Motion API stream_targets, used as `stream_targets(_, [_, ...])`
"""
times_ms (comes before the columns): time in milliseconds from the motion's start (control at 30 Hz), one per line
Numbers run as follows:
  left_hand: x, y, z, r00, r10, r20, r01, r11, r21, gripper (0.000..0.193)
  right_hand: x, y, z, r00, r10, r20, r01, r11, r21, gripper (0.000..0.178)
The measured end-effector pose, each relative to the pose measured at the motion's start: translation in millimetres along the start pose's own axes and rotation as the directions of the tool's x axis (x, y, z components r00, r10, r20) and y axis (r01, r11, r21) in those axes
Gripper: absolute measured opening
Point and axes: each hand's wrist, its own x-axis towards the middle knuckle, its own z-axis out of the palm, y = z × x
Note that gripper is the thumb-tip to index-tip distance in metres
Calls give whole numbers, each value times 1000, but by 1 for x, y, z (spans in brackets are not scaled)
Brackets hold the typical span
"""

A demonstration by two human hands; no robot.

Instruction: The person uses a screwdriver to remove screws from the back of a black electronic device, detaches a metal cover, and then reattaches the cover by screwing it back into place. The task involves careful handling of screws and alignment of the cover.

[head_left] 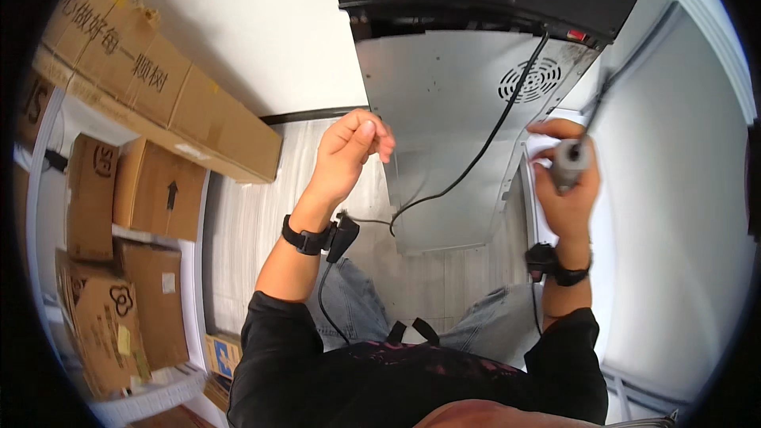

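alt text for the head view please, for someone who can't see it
Seen from above, a person's left hand rests on the edge of an appliance's grey metal back panel, while the right hand grips a grey-handled tool beside it. A black power cord hangs down the panel past a round vent. Cardboard boxes fill shelves at the left.

Black sleeves (pixel 273 341) — black wristbands (pixel 305 238)

screwdriver (pixel 569 163): grey handle upright in my right fist, dark shaft angled up-right | grey metal panel (pixel 452 111): vented, tilted, my left fingertips at its left edge
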Motion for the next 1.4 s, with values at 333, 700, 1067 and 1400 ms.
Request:
stream_targets(333, [39,-12,-59,968,-164,-191,101,947,-306,18,55,17,111,940,-334,72,326,809,-490,67])
stream_targets(700, [76,-38,-34,861,455,-228,-208,723,659,31,58,29,113,970,-225,94,237,777,-583,82])
stream_targets(1067, [96,-52,-39,785,600,-154,-396,677,620,51,63,46,127,957,-289,7,251,817,-520,84])
stream_targets(1400, [100,-53,-37,659,751,35,-483,387,785,49,64,52,135,946,-322,-30,261,815,-517,86])
